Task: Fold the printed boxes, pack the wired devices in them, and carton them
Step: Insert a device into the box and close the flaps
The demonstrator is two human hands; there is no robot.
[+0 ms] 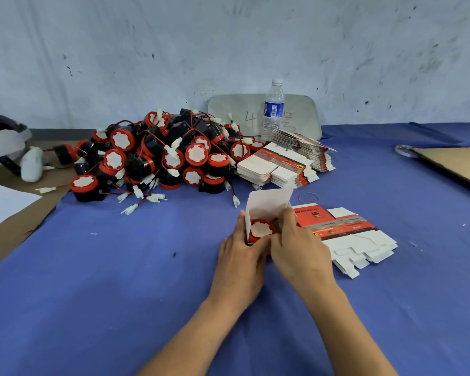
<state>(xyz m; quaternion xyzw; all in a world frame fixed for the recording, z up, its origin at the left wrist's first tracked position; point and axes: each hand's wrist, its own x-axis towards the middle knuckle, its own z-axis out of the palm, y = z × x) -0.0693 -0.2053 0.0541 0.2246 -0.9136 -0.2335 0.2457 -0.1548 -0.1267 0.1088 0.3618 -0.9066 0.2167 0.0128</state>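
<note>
The only mark I can read for certain is a handwritten "4" on the grey board (296, 109) leaning against the wall in the upper middle of the frame; the strokes after it are partly hidden behind the water bottle (274, 109). That bottle wears a blue label with a barcode, but its lettering is too small to read. The flat printed box (337, 226) right of centre carries red and grey bands of print, upside down to me and too blurred to read.
</note>
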